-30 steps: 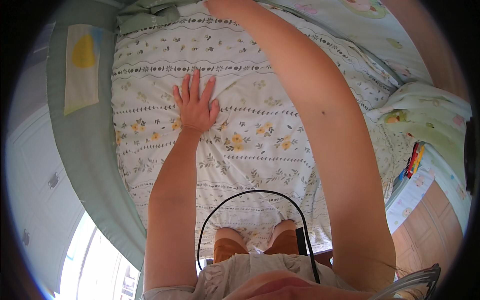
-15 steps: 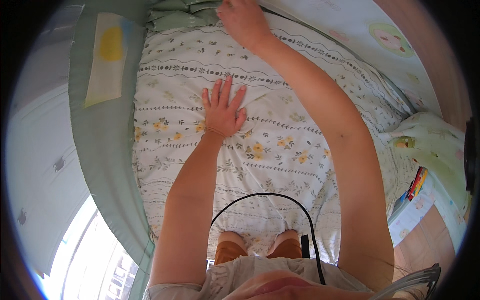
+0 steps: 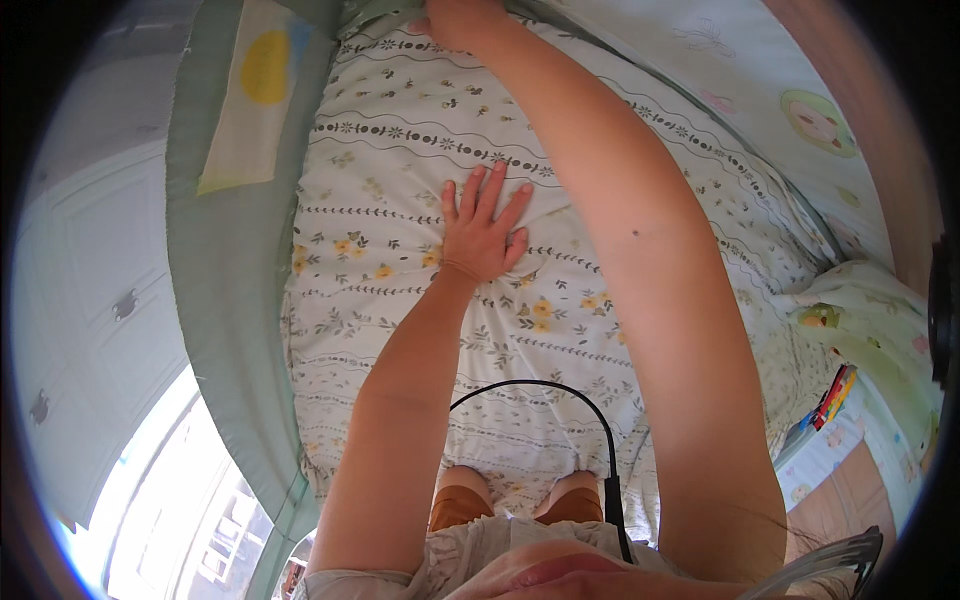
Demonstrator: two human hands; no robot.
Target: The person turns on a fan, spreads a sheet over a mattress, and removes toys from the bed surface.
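Note:
A white bedsheet [image 3: 390,220] with yellow flowers and dark leafy stripes covers the mattress in front of me. My left hand [image 3: 482,232] lies flat on its middle, fingers spread, and small creases run out from the palm. Stretched to the far edge, my right hand [image 3: 462,22] is partly cut off by the top of the picture. Its visible fingers are curled down at the sheet, close to bunched green fabric [image 3: 375,18]. What they hold, if anything, is hidden.
A green cloth panel [image 3: 225,260] with a yellow-and-white patch hangs along the left. Cartoon-printed padding [image 3: 740,60] lines the right side, and colourful books [image 3: 832,398] stand at lower right. A black cable [image 3: 560,386] loops before my knees, which rest on the bed.
My right hand has moved left along the far edge, toward the bunched green fabric. My left hand stays flat on the sheet, while the whole view has shifted slightly.

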